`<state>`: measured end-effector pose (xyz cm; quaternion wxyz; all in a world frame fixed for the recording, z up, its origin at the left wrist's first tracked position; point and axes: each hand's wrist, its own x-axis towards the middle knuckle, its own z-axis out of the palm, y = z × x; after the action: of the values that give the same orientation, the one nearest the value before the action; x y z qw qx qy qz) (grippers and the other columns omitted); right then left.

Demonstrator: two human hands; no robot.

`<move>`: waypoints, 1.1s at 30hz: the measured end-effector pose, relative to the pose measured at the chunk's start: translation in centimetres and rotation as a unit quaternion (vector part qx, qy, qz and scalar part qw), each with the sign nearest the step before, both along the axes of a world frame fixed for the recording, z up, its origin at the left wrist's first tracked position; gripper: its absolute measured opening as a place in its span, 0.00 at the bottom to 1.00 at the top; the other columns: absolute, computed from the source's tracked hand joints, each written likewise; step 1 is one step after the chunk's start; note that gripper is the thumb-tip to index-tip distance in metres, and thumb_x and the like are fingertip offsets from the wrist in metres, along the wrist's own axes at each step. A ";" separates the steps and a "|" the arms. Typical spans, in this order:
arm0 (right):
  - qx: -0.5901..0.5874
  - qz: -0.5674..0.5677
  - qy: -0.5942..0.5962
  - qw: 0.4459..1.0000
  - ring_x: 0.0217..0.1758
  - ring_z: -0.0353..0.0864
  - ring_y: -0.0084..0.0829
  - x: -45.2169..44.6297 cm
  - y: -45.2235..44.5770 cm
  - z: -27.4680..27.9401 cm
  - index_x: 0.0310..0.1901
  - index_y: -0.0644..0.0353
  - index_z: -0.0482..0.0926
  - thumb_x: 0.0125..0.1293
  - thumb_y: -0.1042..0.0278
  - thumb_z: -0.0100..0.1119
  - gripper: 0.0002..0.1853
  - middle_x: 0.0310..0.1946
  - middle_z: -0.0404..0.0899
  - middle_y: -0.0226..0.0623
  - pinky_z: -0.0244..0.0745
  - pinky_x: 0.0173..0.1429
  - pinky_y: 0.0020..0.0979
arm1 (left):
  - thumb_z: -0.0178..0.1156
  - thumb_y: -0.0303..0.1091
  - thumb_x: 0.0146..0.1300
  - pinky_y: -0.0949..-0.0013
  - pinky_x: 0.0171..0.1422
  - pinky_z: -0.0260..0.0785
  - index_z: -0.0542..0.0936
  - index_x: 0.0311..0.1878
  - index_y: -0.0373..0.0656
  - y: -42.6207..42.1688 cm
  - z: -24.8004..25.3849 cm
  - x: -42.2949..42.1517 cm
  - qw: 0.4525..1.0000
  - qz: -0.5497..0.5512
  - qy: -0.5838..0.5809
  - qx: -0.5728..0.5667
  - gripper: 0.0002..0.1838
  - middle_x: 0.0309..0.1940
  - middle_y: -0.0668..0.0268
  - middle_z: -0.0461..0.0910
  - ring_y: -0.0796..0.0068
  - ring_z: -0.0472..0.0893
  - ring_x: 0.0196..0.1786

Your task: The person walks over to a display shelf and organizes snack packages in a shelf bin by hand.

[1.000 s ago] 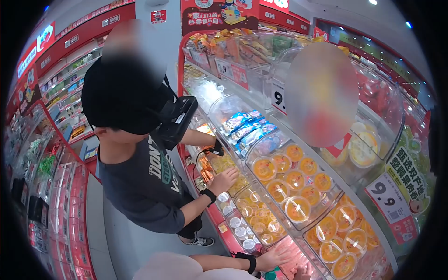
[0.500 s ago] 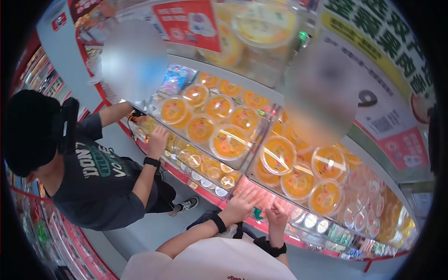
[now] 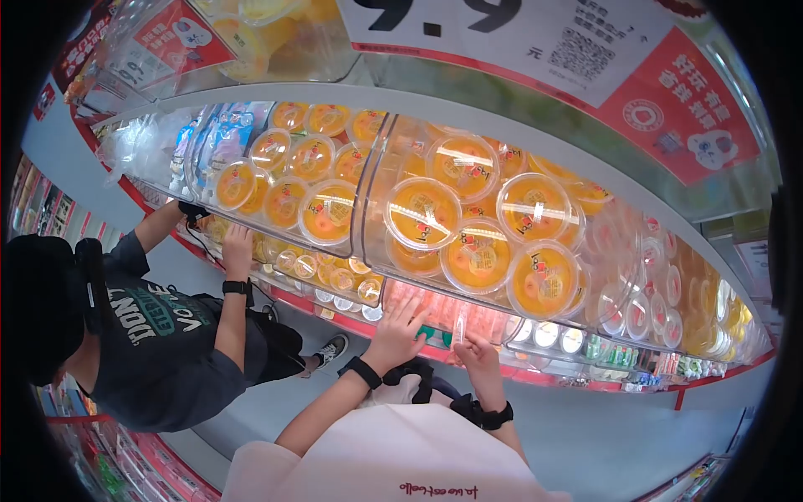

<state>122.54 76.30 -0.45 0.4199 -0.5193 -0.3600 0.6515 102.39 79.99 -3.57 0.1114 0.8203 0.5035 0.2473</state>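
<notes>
My left hand [image 3: 398, 336] reaches into a lower compartment, its fingers stretched out over a row of pink packs [image 3: 433, 306]. Beside it, my right hand [image 3: 479, 358] is closed in a pinch around a slim pink pack [image 3: 459, 325], held upright at the compartment's front. The print on that pack is too small to read. Just above both hands, orange jelly cups [image 3: 475, 258] with clear round lids fill a transparent bin. A green item [image 3: 427, 331] shows partly between my hands.
At left, another person in a dark shirt [image 3: 176, 335] has a hand [image 3: 237, 249] at the lower shelf. Smaller cups [image 3: 341, 279] lie left of my hands, white-lidded cups [image 3: 546, 335] to the right. A large price sign [image 3: 535, 50] hangs above the bins.
The view has swung, so the shelf sits further left and higher. A slim pink pack now shows clearly in my right hand's pinch. My left hand stays over the pink packs.
</notes>
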 end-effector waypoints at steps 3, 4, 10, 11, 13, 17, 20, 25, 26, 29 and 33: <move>0.005 -0.005 0.021 1.000 0.34 0.82 0.22 0.1 -0.8 -0.5 0.61 0.72 0.70 0.68 0.74 0.59 0.22 0.36 0.81 0.37 0.81 0.40 0.22 | 0.62 0.35 0.54 0.47 0.76 0.48 0.75 0.59 0.43 -1.3 -0.4 0.2 1.000 0.005 -0.025 0.006 0.26 0.62 0.52 0.69 0.51 0.63 0.70; 0.002 0.000 0.010 1.000 0.35 0.82 0.22 0.2 -0.8 -0.7 0.61 0.72 0.70 0.67 0.74 0.59 0.22 0.36 0.81 0.37 0.81 0.40 0.21 | 0.61 0.35 0.55 0.49 0.76 0.48 0.74 0.60 0.44 -1.3 -0.2 0.0 0.999 0.005 -0.027 0.022 0.27 0.64 0.52 0.68 0.53 0.62 0.72; 0.055 -0.068 -0.011 0.996 0.35 0.78 0.19 -0.3 -2.6 1.2 0.61 0.69 0.71 0.67 0.75 0.59 0.21 0.36 0.79 0.32 0.75 0.39 0.19 | 0.62 0.28 0.54 0.55 0.60 0.68 0.74 0.58 0.40 -4.8 0.2 -1.1 0.994 0.054 -0.088 0.046 0.25 0.57 0.56 0.73 0.54 0.74 0.58; 0.132 -0.111 -0.063 0.983 0.34 0.76 0.18 -0.4 -2.7 1.7 0.61 0.68 0.71 0.68 0.75 0.59 0.21 0.35 0.78 0.30 0.73 0.39 0.19 | 0.62 0.28 0.54 0.55 0.60 0.68 0.74 0.58 0.39 -5.2 0.1 -1.3 0.990 0.094 -0.094 0.042 0.25 0.57 0.56 0.73 0.54 0.73 0.58; 0.116 -0.131 -0.037 0.984 0.33 0.75 0.17 -0.3 -2.9 3.0 0.60 0.67 0.72 0.68 0.74 0.58 0.19 0.35 0.77 0.29 0.72 0.39 0.19 | 0.61 0.28 0.55 0.56 0.60 0.67 0.71 0.60 0.36 -5.6 -0.2 -1.7 0.984 0.150 -0.092 0.033 0.27 0.60 0.53 0.71 0.52 0.73 0.58; 0.048 -0.033 0.023 0.998 0.33 0.73 0.17 1.9 -2.4 -1.9 0.60 0.65 0.73 0.71 0.72 0.56 0.18 0.35 0.76 0.27 0.71 0.39 0.20 | 0.58 0.28 0.55 0.56 0.60 0.67 0.64 0.66 0.34 -5.3 -0.4 -1.5 0.986 0.159 -0.057 0.003 0.33 0.65 0.51 0.66 0.51 0.73 0.57; 0.070 -0.085 -0.014 0.994 0.33 0.75 0.18 1.0 -2.6 0.0 0.65 0.65 0.67 0.72 0.72 0.53 0.22 0.35 0.78 0.30 0.73 0.40 0.21 | 0.58 0.28 0.54 0.57 0.60 0.67 0.64 0.67 0.34 -5.4 -0.9 -1.2 0.986 0.160 -0.049 -0.012 0.34 0.67 0.50 0.65 0.51 0.73 0.57; 0.008 -0.074 0.020 0.997 0.33 0.77 0.19 1.3 -1.9 0.0 0.69 0.71 0.57 0.70 0.73 0.54 0.29 0.33 0.81 0.35 0.74 0.39 0.19 | 0.59 0.29 0.54 0.58 0.54 0.69 0.62 0.69 0.35 -5.4 -1.6 -0.7 0.988 0.151 -0.026 0.003 0.37 0.70 0.51 0.61 0.53 0.73 0.48; -0.038 -0.069 0.016 0.997 0.33 0.78 0.19 1.4 -1.6 -0.7 0.69 0.73 0.54 0.70 0.73 0.55 0.31 0.32 0.81 0.36 0.74 0.39 0.19 | 0.59 0.29 0.54 0.58 0.54 0.69 0.62 0.69 0.35 -5.2 -1.3 -0.6 0.989 0.146 -0.027 0.004 0.37 0.70 0.51 0.61 0.53 0.73 0.48; 0.013 -0.105 0.021 0.994 0.32 0.78 0.19 1.2 -1.4 -0.8 0.67 0.76 0.54 0.68 0.73 0.57 0.31 0.31 0.81 0.36 0.74 0.39 0.16 | 0.60 0.27 0.55 0.58 0.64 0.66 0.58 0.71 0.35 -5.0 -1.1 -0.5 0.986 0.150 -0.030 -0.064 0.39 0.71 0.50 0.57 0.48 0.69 0.61; 0.089 -0.101 -0.032 0.990 0.36 0.80 0.20 1.8 -1.7 -1.8 0.62 0.71 0.60 0.68 0.73 0.59 0.25 0.35 0.80 0.36 0.75 0.42 0.18 | 0.59 0.28 0.55 0.59 0.63 0.67 0.58 0.71 0.35 -3.9 -1.2 -0.3 0.988 0.153 -0.013 -0.025 0.39 0.72 0.51 0.57 0.49 0.68 0.65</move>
<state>124.34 74.64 -2.21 0.5160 -0.5342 -0.3760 0.5541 102.10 76.11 -4.72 0.0995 0.7273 0.6277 0.2590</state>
